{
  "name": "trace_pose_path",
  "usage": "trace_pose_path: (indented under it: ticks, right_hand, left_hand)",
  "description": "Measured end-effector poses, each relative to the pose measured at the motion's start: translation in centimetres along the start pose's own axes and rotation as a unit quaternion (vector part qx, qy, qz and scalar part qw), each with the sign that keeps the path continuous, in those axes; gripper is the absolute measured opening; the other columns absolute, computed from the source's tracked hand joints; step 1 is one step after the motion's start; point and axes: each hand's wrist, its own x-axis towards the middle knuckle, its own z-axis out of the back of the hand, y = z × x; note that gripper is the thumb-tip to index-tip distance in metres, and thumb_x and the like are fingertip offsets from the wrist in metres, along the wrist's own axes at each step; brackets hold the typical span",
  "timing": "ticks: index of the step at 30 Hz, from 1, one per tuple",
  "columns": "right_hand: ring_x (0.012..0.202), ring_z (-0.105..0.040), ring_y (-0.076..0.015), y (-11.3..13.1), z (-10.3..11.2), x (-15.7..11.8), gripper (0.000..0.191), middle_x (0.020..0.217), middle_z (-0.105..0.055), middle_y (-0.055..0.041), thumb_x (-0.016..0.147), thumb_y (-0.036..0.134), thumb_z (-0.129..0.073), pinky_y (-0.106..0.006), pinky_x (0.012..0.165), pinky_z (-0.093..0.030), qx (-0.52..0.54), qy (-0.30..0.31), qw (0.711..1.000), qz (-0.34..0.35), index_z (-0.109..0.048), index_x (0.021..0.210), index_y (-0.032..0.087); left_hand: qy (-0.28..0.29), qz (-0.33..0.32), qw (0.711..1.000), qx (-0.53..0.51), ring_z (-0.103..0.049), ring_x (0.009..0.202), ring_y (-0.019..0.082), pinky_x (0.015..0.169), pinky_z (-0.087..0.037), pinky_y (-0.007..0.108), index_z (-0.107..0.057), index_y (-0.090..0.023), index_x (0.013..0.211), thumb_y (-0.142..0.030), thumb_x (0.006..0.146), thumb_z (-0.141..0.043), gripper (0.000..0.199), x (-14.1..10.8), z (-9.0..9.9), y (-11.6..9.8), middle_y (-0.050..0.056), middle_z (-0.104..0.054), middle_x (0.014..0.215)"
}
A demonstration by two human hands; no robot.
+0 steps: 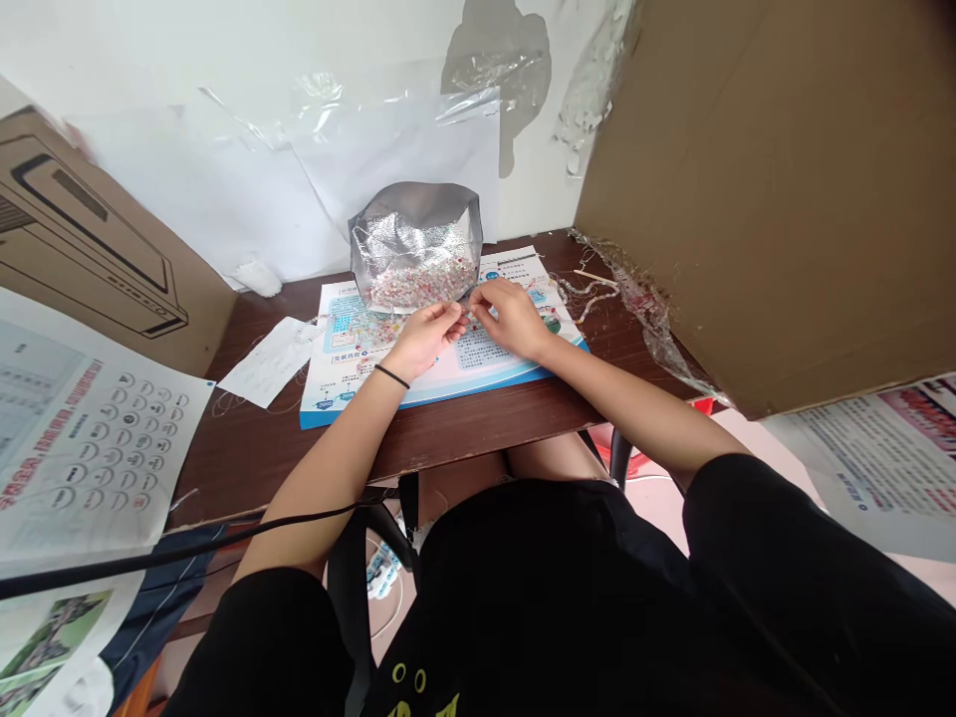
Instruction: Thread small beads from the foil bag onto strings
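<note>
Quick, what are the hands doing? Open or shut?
Left hand: closed in a pinch, anything held too small to see.
Right hand: closed in a pinch, same.

foil bag point(415, 247) on printed board point(336, 370) | board on desk point(250, 448) | paper slip point(270, 360) left

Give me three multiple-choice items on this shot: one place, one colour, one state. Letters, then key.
1. Where is the foil bag?
A. On the printed board
B. On the floor
C. On the cardboard box

2. What colour is the band on the left wrist?
A. Red
B. Black
C. White

3. What state is the foil bag in?
A. Flat and empty
B. Lying on its side
C. Standing, with pink-and-white bits inside

1 A: its base sits on the board.
2 B: the band shows black against the wrist.
3 C: it stands upright, the bits visible in its lower part.
</note>
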Motion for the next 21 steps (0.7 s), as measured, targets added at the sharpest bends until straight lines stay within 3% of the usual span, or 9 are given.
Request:
trace_pose_path:
  ticks: [11, 21]
  right_hand:
    - [0.094, -0.06, -0.0239, 0.25, -0.18, 0.01, 0.014, 0.094, -0.069, -0.0072, 0.095, 0.019, -0.05, -0.041, 0.087, -0.044, 0.014, 0.003, 1.0, -0.001, -0.062, 0.089, 0.021]
    - [0.079, -0.06, -0.0182, 0.23, -0.24, 0.07, 0.012, 0.087, -0.07, -0.0032, 0.09, 0.019, -0.06, -0.034, 0.081, -0.047, 0.052, 0.025, 0.998, -0.014, -0.066, 0.099, 0.02]
  left_hand:
    - [0.006, -0.004, 1.0, -0.003, -0.056, 0.065, 0.006, 0.072, -0.047, 0.022, -0.068, -0.015, 0.074, -0.024, 0.088, -0.076, 0.018, -0.03, -0.02, 0.12, 0.0, -0.065, 0.07]
    - [0.007, -0.005, 1.0, -0.009, -0.054, 0.062, 0.005, 0.071, -0.047, 0.022, -0.064, -0.014, 0.069, -0.027, 0.082, -0.082, 0.025, -0.28, -0.22, -0.09, -0.001, -0.063, 0.068]
